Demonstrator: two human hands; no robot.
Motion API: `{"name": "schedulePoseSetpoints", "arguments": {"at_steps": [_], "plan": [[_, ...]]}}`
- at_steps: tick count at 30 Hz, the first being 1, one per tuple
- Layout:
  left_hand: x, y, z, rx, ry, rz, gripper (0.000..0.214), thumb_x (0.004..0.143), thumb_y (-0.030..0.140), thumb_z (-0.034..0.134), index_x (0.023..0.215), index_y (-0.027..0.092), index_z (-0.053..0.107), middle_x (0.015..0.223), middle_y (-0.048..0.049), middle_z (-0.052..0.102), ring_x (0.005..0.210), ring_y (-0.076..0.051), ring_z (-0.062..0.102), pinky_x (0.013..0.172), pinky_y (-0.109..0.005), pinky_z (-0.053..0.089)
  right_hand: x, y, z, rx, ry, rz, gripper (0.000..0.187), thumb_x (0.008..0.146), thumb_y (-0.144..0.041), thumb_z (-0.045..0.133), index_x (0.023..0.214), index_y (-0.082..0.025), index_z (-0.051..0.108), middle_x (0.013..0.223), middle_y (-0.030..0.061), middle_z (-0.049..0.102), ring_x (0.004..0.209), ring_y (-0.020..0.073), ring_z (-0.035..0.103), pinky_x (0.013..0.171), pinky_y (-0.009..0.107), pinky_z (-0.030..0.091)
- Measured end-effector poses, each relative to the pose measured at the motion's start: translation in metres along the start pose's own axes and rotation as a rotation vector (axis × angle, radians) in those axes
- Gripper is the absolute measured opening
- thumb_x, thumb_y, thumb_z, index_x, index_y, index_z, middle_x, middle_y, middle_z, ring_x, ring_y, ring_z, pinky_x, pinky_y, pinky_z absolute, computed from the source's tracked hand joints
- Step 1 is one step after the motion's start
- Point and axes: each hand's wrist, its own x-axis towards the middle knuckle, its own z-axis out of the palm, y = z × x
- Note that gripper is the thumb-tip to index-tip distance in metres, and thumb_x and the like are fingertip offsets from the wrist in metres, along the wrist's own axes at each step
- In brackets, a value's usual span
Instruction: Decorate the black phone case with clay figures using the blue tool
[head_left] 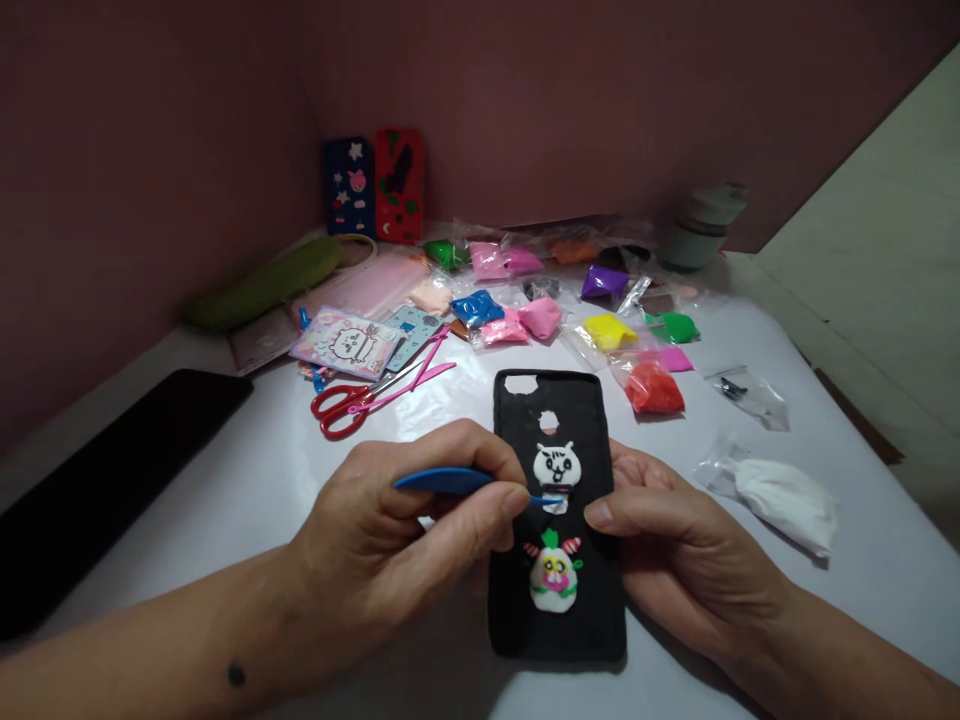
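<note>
A black phone case [592, 620] is held up over the white table. My right hand [686, 540] grips its right edge, the thumb lying on the front. Between thumb and fingers my left hand [427, 520] pinches a blue plastic modelling tool [450, 481]. Its thin tip touches a small white clay piece [556, 502] below a white clay cat-like face [557, 465]. Lower on the case is a white clay figure [553, 590] with striped horns, a green tuft and a pink and yellow face. Holes show the table near the case's top.
Behind are bags of coloured clay, including red [655, 388] and blue [478, 308]. Scissors [341, 408] lie left near pink tools and cards [349, 342]. White clay [787, 500] is at right. Decorated blue [349, 190] and red [400, 186] cases lean on the wall; a dark slab [127, 480] lies left.
</note>
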Motion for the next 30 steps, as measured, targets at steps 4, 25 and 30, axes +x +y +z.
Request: {"name": "schedulePoseSetpoints", "arguments": {"at_steps": [4,25,30], "plan": [[0.003,0.005,-0.01,0.075,-0.014,0.023,0.023,0.087,0.023,0.053,0.067,0.016,0.062,0.063,0.0028,0.057,0.051,-0.007,0.054,0.048,-0.014,0.044,0.001,0.0,0.001,-0.013,0.018,0.003,0.041,0.062,0.0,0.062,0.101,-0.011,0.069,0.09,0.0075,0.072,0.078,0.0181,0.065,0.081,0.032,0.05],[0.012,-0.002,-0.016,-0.016,-0.069,-0.034,0.036,0.089,0.025,0.053,0.056,0.014,0.063,0.071,0.0014,0.056,0.053,-0.005,0.054,0.047,-0.013,0.043,0.002,0.0,0.001,-0.026,-0.004,-0.029,0.048,0.062,0.0,0.061,0.108,-0.015,0.068,0.088,0.0082,0.075,0.076,0.0201,0.069,0.075,0.032,0.052],[0.01,-0.009,-0.015,-0.105,-0.113,-0.084,0.035,0.09,0.03,0.055,0.06,0.014,0.065,0.074,0.0016,0.055,0.052,-0.005,0.054,0.046,-0.014,0.042,0.002,0.001,0.001,-0.05,-0.009,-0.016,0.047,0.062,-0.002,0.061,0.108,-0.011,0.067,0.096,0.0129,0.075,0.085,0.0237,0.069,0.083,0.036,0.051]]}}
